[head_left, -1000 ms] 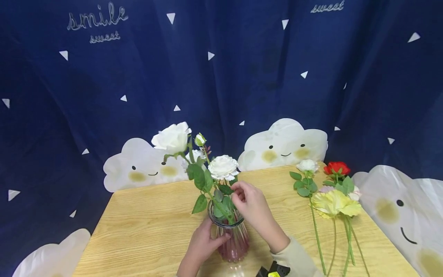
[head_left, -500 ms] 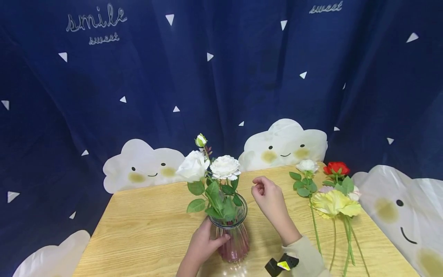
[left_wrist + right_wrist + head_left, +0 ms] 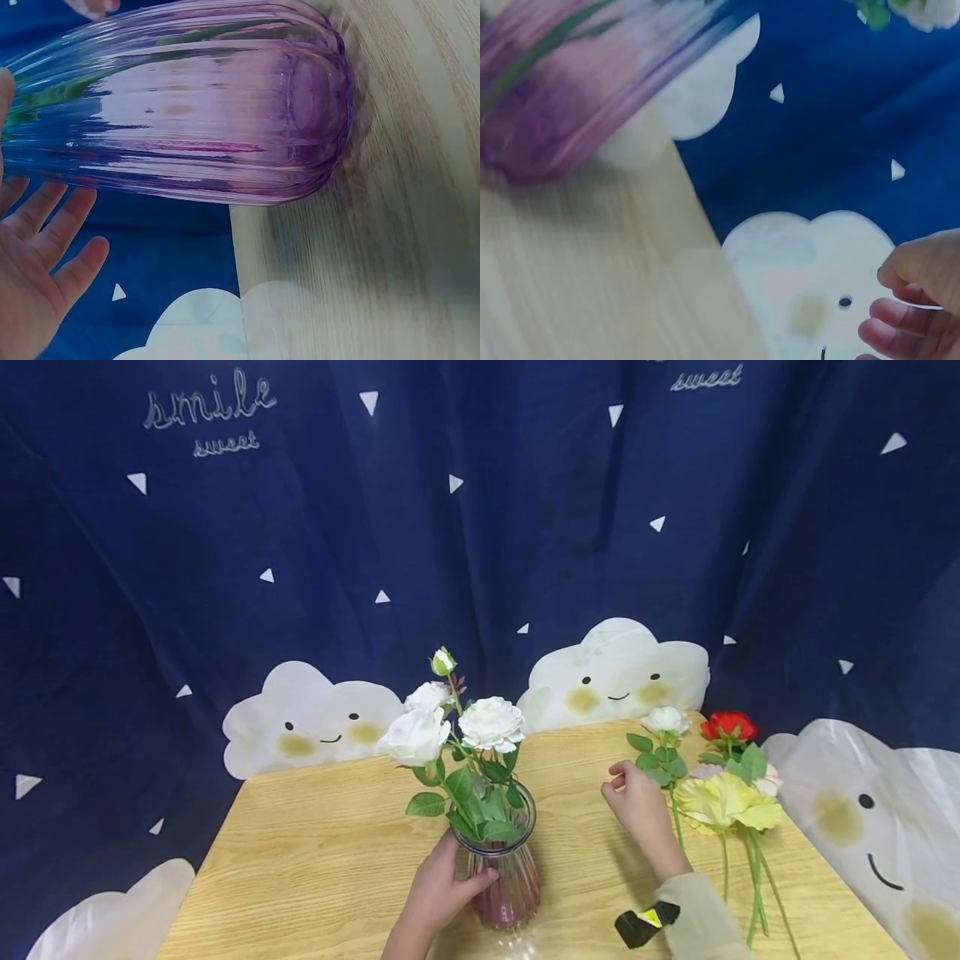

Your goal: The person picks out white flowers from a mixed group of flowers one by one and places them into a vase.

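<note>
Vase [image 3: 512,897] stays in left hand [image 3: 441,887]; right hand [image 3: 640,803] is now nearer loose flowers [image 3: 716,802].

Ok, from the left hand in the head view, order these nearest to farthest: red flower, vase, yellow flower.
1. Vase: touching the left hand, at its right.
2. Yellow flower: well off to the right.
3. Red flower: also right, just beyond the yellow one.

One vase [image 3: 516,897], three big white flowers [image 3: 491,724] and one bud [image 3: 443,661] are in the middle. On the right are one red flower [image 3: 729,725], one yellow flower [image 3: 716,799], one small white flower [image 3: 666,720] and two half-hidden flowers [image 3: 768,782]. One left hand [image 3: 441,885], one right hand [image 3: 637,806], four clouds [image 3: 618,657].
</note>
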The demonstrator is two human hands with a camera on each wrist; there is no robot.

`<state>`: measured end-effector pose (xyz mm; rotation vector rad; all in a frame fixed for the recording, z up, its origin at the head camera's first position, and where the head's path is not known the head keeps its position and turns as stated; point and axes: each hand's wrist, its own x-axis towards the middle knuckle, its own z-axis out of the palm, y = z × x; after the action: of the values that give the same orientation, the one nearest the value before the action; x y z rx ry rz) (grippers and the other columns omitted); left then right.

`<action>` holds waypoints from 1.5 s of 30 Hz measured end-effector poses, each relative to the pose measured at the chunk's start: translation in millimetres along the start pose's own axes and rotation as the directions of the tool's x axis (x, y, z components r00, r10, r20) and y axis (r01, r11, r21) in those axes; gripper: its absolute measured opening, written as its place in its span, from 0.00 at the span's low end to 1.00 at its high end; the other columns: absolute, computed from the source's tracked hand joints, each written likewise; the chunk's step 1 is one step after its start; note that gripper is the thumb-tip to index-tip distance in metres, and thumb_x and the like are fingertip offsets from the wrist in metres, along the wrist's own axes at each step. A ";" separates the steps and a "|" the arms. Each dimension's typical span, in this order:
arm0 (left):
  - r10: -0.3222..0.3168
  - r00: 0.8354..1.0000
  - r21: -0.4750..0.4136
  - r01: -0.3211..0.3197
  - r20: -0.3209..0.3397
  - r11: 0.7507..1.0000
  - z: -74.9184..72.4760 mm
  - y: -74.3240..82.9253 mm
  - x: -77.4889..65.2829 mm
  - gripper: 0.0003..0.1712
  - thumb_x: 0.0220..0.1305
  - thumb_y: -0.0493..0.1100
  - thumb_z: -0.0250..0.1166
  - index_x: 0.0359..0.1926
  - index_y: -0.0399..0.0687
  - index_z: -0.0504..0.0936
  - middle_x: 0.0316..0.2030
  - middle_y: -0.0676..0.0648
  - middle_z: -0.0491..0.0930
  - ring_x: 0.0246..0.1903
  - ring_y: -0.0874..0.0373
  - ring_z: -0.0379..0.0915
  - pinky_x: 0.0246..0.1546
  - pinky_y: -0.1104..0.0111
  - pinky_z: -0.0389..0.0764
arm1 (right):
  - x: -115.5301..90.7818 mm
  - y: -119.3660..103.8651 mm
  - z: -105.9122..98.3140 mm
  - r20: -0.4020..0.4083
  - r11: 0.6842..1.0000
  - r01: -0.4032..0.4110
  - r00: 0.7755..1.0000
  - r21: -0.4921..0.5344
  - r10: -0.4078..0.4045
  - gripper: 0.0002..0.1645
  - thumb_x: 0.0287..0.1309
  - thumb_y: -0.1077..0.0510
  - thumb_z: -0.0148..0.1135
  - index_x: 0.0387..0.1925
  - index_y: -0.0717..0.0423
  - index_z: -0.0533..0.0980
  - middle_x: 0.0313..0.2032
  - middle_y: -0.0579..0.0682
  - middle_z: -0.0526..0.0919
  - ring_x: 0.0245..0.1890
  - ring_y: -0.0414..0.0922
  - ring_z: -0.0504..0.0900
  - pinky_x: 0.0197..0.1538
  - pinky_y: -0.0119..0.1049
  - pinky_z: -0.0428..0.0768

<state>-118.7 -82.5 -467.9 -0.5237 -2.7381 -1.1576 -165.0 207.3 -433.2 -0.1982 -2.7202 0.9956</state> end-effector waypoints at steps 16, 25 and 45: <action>0.002 1.000 -0.010 -0.002 -0.006 1.000 -0.1 -1.0 0.4 0.41 0.45 0.66 0.60 0.60 0.57 0.62 0.56 0.46 0.73 0.53 0.49 0.71 0.52 0.51 0.75 | -11.4 67.4 -7.0 0.085 0.980 -0.116 0.988 -0.161 0.131 0.23 0.52 0.59 0.46 0.48 0.70 0.66 0.39 0.68 0.76 0.24 0.48 0.74 0.22 0.40 0.73; -0.015 1.000 -0.029 0.015 0.010 0.999 -0.3 -1.1 0.4 0.43 0.45 0.68 0.59 0.60 0.57 0.61 0.57 0.46 0.71 0.54 0.48 0.70 0.53 0.50 0.74 | -21.7 110.6 -5.6 0.069 0.944 -0.132 0.985 -0.302 0.160 0.18 0.52 0.62 0.48 0.39 0.75 0.63 0.34 0.71 0.70 0.26 0.58 0.73 0.21 0.48 0.74; -0.009 1.000 -0.027 0.009 0.000 1.000 -0.3 -0.5 0.5 0.43 0.44 0.68 0.59 0.61 0.58 0.60 0.58 0.45 0.71 0.55 0.48 0.69 0.53 0.49 0.74 | -33.3 137.8 -4.1 0.238 0.943 -0.220 0.930 -0.248 0.280 0.18 0.52 0.55 0.44 0.09 0.51 0.58 0.11 0.43 0.57 0.15 0.41 0.57 0.18 0.34 0.60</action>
<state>-119.3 -82.9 -467.9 -0.5145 -2.7313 -1.1985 -125.6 307.5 -525.5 -0.4967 -3.1176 0.8351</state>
